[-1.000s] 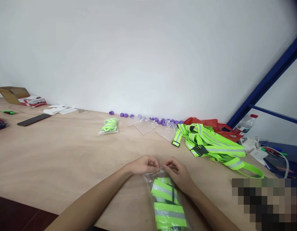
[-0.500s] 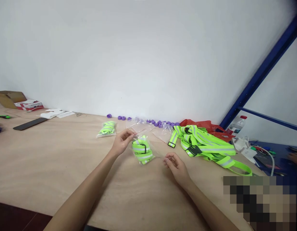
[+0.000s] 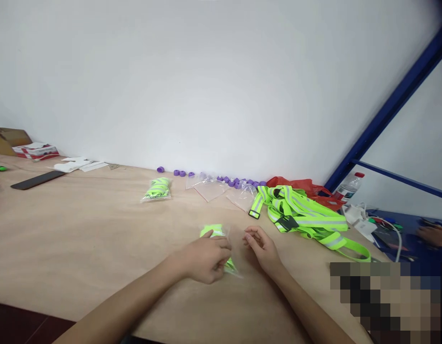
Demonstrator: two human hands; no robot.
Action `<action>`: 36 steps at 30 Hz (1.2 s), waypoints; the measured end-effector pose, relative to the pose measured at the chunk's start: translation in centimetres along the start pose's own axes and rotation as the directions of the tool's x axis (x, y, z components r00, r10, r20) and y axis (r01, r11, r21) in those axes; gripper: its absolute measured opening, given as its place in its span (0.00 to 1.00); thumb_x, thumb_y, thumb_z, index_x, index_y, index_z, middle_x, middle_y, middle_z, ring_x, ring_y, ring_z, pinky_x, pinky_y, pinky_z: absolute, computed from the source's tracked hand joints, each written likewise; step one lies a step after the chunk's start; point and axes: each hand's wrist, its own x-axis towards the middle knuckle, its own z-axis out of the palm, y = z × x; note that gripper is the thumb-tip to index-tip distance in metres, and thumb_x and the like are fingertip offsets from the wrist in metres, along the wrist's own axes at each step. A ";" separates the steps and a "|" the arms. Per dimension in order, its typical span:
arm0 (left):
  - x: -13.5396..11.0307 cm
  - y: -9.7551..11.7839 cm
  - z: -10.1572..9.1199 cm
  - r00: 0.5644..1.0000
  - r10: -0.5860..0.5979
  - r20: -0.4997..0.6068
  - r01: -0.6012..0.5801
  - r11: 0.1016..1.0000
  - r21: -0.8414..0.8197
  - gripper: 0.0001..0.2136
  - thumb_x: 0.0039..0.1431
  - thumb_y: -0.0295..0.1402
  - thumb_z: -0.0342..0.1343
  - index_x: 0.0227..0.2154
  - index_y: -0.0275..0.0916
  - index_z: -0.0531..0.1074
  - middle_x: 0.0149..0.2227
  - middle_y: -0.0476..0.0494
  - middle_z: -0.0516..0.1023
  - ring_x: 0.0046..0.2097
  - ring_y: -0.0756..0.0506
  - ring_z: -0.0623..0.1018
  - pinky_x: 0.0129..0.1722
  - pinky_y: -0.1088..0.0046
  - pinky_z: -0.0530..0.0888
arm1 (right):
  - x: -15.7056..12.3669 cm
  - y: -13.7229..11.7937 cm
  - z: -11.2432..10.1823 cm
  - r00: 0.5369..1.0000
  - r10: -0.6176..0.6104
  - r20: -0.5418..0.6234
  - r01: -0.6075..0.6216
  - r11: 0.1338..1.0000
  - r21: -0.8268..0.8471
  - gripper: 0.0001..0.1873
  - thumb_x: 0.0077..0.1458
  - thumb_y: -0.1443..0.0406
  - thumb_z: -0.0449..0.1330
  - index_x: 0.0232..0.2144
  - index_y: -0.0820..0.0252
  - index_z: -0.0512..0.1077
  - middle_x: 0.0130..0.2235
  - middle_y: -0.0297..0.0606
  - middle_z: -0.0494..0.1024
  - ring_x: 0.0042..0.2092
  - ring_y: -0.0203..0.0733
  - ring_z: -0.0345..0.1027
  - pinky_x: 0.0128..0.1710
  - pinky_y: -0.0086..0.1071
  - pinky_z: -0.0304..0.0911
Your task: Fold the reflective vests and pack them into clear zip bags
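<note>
A clear plastic bag with a folded neon-green reflective strap (image 3: 212, 230) inside lies on the table in front of me. Over its middle is my left hand (image 3: 206, 258), back upward and fingers curled down onto the bag, hiding much of it. On the bag's right side, my right hand (image 3: 262, 251) has its thumb and fingers pinched together at the clear film's edge. Another bagged green strap (image 3: 158, 188) rests farther back on the left. To the right is a heap of loose green reflective straps (image 3: 307, 215) with black buckles.
Flat clear bags (image 3: 210, 188) and a row of purple caps (image 3: 237, 183) lie along the wall. At the right are a red plastic bag (image 3: 296, 182), a bottle (image 3: 350, 186) and a co-worker's hand (image 3: 434, 235). A dark flat bar (image 3: 38, 180) and a box (image 3: 9, 140) are leftward.
My left hand has left the bag's upper left edge and come down and right over its middle. The bag has shifted nearer to me. My right hand has hardly moved.
</note>
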 end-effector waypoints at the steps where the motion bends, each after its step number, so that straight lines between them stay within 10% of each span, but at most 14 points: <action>1: 0.1 0.2 0.7 0.999 -0.026 0.022 0.024 0.997 0.067 0.02 0.52 0.27 0.56 0.29 0.39 0.70 0.41 0.42 0.77 0.47 0.39 0.76 0.53 0.58 0.69 | 0.0 0.1 0.0 1.000 0.008 0.000 -0.008 1.000 0.001 0.29 0.51 0.40 0.62 0.38 0.57 0.70 0.32 0.39 0.76 0.35 0.43 0.73 0.36 0.36 0.71; 12: -1.0 -8.3 -0.3 0.981 -0.179 -0.069 0.191 0.941 0.279 0.20 0.60 0.41 0.57 0.53 0.41 0.67 0.51 0.37 0.73 0.51 0.35 0.74 0.48 0.59 0.71 | 0.3 0.5 -0.1 0.997 0.063 -0.039 -0.065 0.997 -0.030 0.31 0.50 0.38 0.61 0.39 0.58 0.69 0.31 0.40 0.77 0.31 0.43 0.71 0.30 0.35 0.69; 23: -5.9 -15.8 -0.6 0.936 -0.219 -0.275 0.312 0.880 0.359 0.18 0.58 0.25 0.52 0.51 0.43 0.72 0.59 0.35 0.70 0.64 0.31 0.63 0.64 0.37 0.49 | 0.7 0.0 1.3 0.999 0.020 -0.029 -0.028 0.953 -0.302 0.29 0.52 0.38 0.58 0.29 0.58 0.74 0.27 0.38 0.77 0.29 0.43 0.70 0.31 0.35 0.67; 30: -6.9 -17.9 0.2 0.833 -0.358 -0.422 0.496 0.822 0.280 0.17 0.67 0.33 0.48 0.57 0.44 0.69 0.61 0.35 0.70 0.60 0.33 0.69 0.65 0.36 0.46 | 4.0 -0.4 5.9 0.988 -0.092 0.124 0.143 0.846 -0.513 0.21 0.63 0.50 0.51 0.32 0.59 0.74 0.29 0.38 0.78 0.29 0.42 0.70 0.31 0.34 0.66; 36: -6.6 -17.8 0.6 0.743 -0.453 -0.494 0.616 0.751 0.238 0.17 0.68 0.36 0.47 0.57 0.45 0.69 0.65 0.33 0.64 0.64 0.29 0.63 0.64 0.33 0.44 | 12.1 -2.3 11.9 0.919 -0.165 0.357 0.378 0.623 -0.685 0.14 0.63 0.64 0.51 0.39 0.58 0.76 0.48 0.45 0.78 0.53 0.48 0.67 0.55 0.40 0.60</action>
